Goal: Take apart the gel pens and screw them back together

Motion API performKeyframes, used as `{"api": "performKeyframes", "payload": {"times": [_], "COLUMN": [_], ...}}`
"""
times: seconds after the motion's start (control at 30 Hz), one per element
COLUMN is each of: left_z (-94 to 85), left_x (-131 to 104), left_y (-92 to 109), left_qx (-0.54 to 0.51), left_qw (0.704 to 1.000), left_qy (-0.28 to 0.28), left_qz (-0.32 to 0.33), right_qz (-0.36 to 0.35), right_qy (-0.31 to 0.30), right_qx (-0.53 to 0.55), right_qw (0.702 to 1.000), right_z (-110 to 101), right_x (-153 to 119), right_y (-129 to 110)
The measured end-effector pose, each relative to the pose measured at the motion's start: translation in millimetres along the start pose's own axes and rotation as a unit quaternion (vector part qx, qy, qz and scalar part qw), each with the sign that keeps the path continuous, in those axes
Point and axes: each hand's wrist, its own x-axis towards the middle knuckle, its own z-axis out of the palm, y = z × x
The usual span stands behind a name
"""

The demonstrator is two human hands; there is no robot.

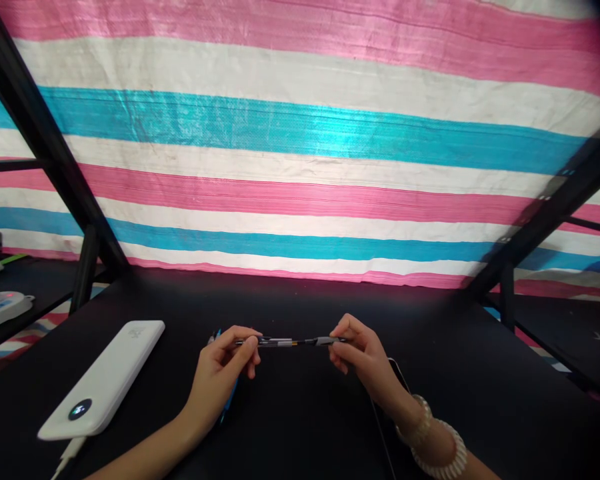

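Observation:
A slim pen (pixel 279 343) with a clear and dark barrel stretches level between my two hands, above the black table (pixel 300 413). My left hand (pixel 229 357) pinches its left end between thumb and fingers. At the other end, my right hand (pixel 357 347) grips a grey pen part (pixel 325 341) with its fingertips. A thin dark piece and a small brass-coloured spot show between barrel and grey part; whether the two are joined I cannot tell. Under my left hand lies a blue object (pixel 229 403), mostly hidden. Two pale coiled bands circle my right wrist.
A white power bank (pixel 107 377) with a lit round display lies at left, a white cable (pixel 70 453) plugged in. A dark phone-like object (pixel 397 372) sits partly under my right wrist. Black frame bars (pixel 55 153) flank the table; a striped sheet (pixel 300 147) hangs behind.

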Motion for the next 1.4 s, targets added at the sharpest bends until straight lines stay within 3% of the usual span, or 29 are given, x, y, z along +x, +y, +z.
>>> {"api": "performKeyframes", "payload": {"times": [0.13,0.3,0.83,1.4], "left_z": [1.4,1.6,2.5,2.8], "left_x": [-0.4,3.3,3.7,2.7], "left_y": [1.0,-0.8,0.0,3.0], "left_qx": [0.011,0.015,0.022,0.014], "left_qw": [1.0,0.999,0.999,1.0], "left_qy": [-0.027,-0.041,-0.026,-0.024], "left_qz": [-0.003,-0.009,-0.005,-0.011], "right_qz": [-0.087,-0.129,-0.13,-0.103], "right_qy": [-0.05,-0.024,-0.069,-0.073], "right_qx": [-0.168,-0.273,-0.268,-0.287], "right_qw": [0.981,0.953,0.952,0.949], "right_z": [5.1,3.8,6.6,5.5], "right_x": [-4.9,-4.5,-6.0,-3.3], "right_y": [0.7,1.0,0.4,-1.1]}}
